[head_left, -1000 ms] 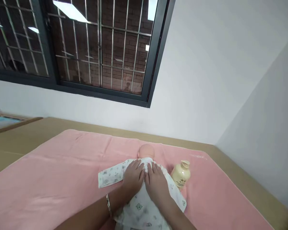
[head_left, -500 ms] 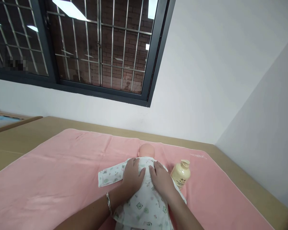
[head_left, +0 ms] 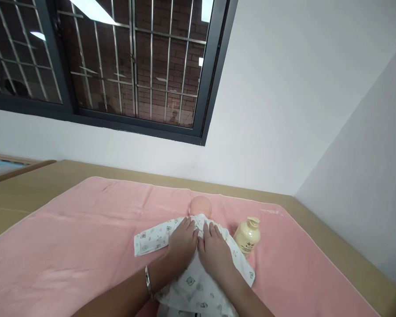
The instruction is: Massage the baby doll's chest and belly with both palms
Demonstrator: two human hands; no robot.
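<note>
A baby doll (head_left: 200,206) lies on a pink mat (head_left: 95,246), its head at the far end. It is dressed in a white printed baby shirt (head_left: 198,286), one sleeve stretched out to the left. My left hand (head_left: 182,241) rests on the upper left of the shirt, fingers extended and lying flat. Close beside it, my right hand (head_left: 217,252) lies on the upper right of the chest with its fingers also stretched out. The thumbs come near each other at the middle of the shirt. To the right is a pale yellow bottle (head_left: 247,237), tilted in view.
The mat covers a tan tabletop (head_left: 36,185) that meets a white wall (head_left: 267,110). Above is a dark-framed window (head_left: 204,79) with metal bars. A wooden-edged surface (head_left: 23,169) with something light blue shows at the far left.
Both hands have moved closer together over the chest, my right hand shifting left. The shirt's right sleeve now spreads out more beside the bottle. The view has shifted slightly.
</note>
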